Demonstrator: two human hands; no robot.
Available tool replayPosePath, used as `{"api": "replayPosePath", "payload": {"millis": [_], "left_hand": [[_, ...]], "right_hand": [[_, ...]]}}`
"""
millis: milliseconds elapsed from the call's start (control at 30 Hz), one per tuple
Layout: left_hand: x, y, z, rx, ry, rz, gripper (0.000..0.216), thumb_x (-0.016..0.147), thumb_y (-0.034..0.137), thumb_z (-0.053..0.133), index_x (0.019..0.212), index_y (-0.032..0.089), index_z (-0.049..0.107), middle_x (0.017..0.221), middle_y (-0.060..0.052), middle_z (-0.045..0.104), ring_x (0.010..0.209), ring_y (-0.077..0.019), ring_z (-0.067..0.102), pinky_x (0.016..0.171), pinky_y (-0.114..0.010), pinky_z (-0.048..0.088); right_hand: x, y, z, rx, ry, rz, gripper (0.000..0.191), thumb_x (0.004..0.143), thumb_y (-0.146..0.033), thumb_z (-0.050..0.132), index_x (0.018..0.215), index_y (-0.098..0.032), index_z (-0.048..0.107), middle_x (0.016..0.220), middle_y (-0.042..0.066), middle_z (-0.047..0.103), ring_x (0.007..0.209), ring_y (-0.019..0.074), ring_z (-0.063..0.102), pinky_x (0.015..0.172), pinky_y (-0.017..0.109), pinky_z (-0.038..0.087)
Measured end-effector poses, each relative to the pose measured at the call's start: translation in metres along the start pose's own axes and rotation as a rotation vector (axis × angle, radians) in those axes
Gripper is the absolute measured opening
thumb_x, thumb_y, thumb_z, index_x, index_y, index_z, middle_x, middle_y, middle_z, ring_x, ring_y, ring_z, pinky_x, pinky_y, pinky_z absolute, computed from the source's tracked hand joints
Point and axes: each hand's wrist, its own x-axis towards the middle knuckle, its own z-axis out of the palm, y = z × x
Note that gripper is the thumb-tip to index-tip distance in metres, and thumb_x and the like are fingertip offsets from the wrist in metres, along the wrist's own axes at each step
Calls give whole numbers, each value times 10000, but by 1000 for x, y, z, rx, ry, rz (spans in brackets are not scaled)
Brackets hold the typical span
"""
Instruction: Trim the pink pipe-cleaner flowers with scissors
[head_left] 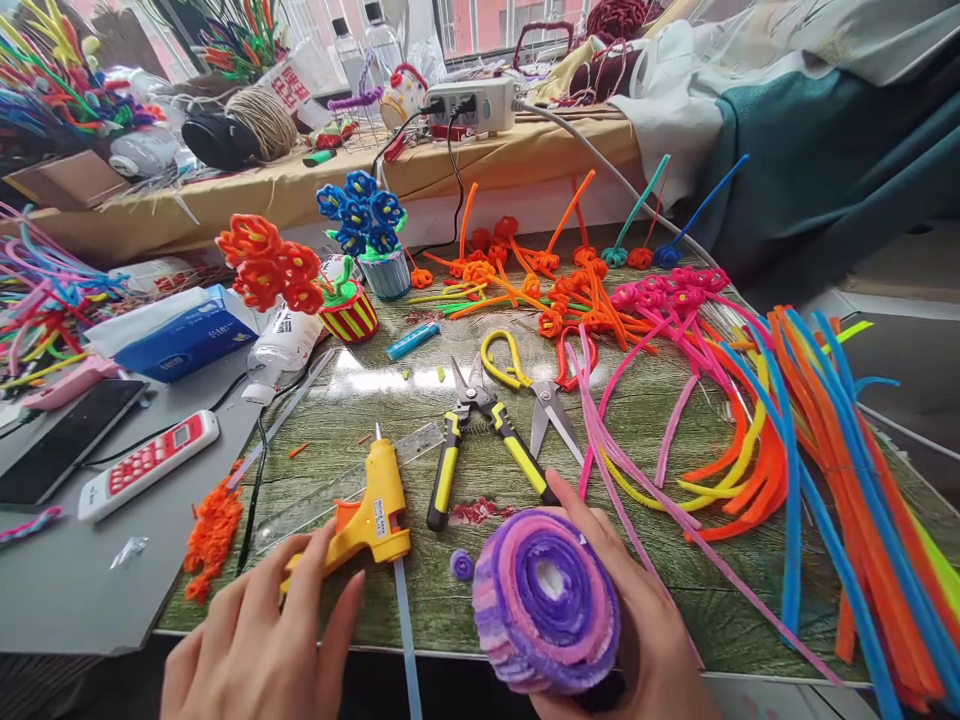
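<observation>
My right hand (645,620) grips a thick coiled roll of purple and pink pipe cleaners (546,600) at the table's near edge. My left hand (262,640) rests on the handle of a yellow and orange glue gun (375,505) lying on the green table, fingers loosely around it. A small purple coil (462,565) lies between the gun and the roll. Yellow-handled pliers (480,440) and yellow-handled scissors (529,385) lie just beyond.
Loose pink, orange, blue and yellow pipe cleaners (787,440) spread over the right side. Orange and blue pipe-cleaner flower pots (300,280) stand at the back. A remote (146,465), phone (64,440) and tissue pack (187,335) sit left. A power strip (476,105) is on the far shelf.
</observation>
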Motion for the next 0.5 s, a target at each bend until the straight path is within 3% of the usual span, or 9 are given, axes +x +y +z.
{"api": "replayPosePath", "payload": {"millis": [100, 300, 400, 500], "left_hand": [[-3, -11, 13, 40, -28, 73, 472, 1004, 281, 448, 1438, 117, 532, 1074, -161, 749, 948, -384, 698, 714, -451, 479], [15, -10, 11, -41, -72, 163, 439, 966, 123, 430, 1388, 101, 552, 866, -57, 656, 755, -277, 673, 742, -418, 439], [12, -19, 16, -62, -60, 126, 395, 977, 148, 455, 1356, 184, 560, 811, -1, 628, 671, -224, 670, 682, -367, 449], [-1, -32, 28, -120, 20, 34, 415, 981, 266, 514, 1394, 304, 546, 834, 19, 707, 637, -187, 703, 603, -306, 481]], "right_hand": [[2, -3, -4, 176, -58, 6, 1061, 752, -156, 816, 1655, -312, 282, 1464, 37, 643, 1364, 282, 626, 1142, 313, 511], [3, -5, 7, 266, -28, 80, 1192, 639, -106, 894, 1644, -351, 302, 1512, 68, 620, 1375, 345, 625, 1182, 446, 466], [5, -4, 12, 246, 2, 95, 1053, 716, -170, 878, 1611, -391, 369, 1461, 57, 664, 1319, 334, 673, 1172, 481, 471], [11, -6, 12, 261, 2, 79, 1060, 706, -120, 838, 1607, -407, 359, 1466, 45, 653, 1291, 309, 694, 1134, 433, 514]]}}
